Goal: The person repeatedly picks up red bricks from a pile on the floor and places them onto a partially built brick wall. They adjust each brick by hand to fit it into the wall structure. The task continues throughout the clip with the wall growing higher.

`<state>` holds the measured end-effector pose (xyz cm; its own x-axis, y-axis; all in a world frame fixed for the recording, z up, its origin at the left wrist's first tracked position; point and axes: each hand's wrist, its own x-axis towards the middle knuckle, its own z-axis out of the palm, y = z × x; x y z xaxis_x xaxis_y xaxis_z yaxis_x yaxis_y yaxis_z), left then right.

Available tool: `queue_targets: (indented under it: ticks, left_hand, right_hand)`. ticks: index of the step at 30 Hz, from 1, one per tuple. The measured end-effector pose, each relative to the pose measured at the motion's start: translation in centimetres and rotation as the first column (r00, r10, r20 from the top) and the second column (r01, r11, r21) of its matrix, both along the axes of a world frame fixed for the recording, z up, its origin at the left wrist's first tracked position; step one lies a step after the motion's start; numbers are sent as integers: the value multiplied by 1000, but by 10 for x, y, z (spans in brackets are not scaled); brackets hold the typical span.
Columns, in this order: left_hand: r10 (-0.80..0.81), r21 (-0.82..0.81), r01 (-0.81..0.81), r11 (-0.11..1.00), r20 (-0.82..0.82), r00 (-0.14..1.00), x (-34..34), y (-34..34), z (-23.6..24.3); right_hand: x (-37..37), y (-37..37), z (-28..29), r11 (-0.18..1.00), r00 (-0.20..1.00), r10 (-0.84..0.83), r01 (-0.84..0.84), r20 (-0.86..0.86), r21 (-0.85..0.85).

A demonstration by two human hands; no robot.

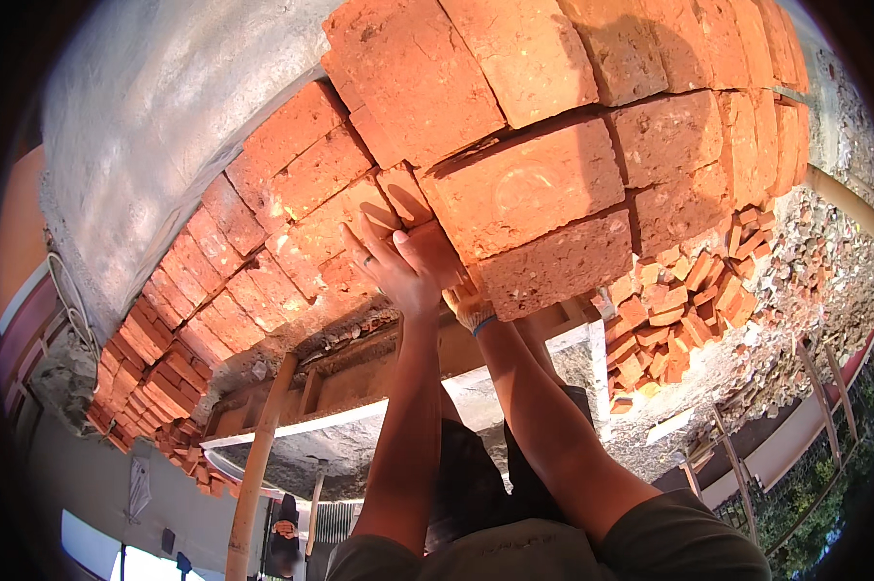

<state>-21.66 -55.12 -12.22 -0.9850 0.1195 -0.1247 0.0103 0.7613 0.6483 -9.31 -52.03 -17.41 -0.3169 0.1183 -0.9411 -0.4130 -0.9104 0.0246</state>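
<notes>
A reddish-orange brick [433, 254] sits tilted at the near edge of a brick stack, in the gap beside a larger block of bricks [529, 189]. My left hand [398, 276] is at its left side, fingers stretched out and apart, with the thumb by the brick's edge. My right hand [470, 305] grips the same brick from its near, lower side; most of those fingers are hidden by the brick. Shadows of my left fingers fall on the bricks [326, 218] just beyond.
A grey concrete surface [176, 116] borders the stack on the left. Broken brick pieces [674, 315] lie in a heap at right. Below my arms run a wooden frame [350, 373] and a bamboo pole [260, 465]. Another person [284, 533] stands at lower left.
</notes>
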Motion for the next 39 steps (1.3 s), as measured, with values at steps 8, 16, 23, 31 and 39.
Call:
queue_targets:
  ticks: [8,16,23,31,39]
  left_hand:
    - [94,-407,-37,913,123,988,-5,45,1]
    - [118,-488,-26,873,159,980,-7,48,-1]
    - [89,-476,17,879,198,976,-7,42,-9]
    - [-251,-139,256,957,51,967,-27,-139,35]
    - [-247,56,962,-267,961,-125,-14,-230,145]
  right_hand:
    - [56,0,56,880,860,474,-473,187,-53]
    - [-18,-29,42,915,917,398,-398,14,67]
    - [129,48,90,138,282,803,-945,526,296]
    - [455,69,269,797,470,82,-561,879,225]
    - [540,-160,202,231,-53,836,-869,546,-438]
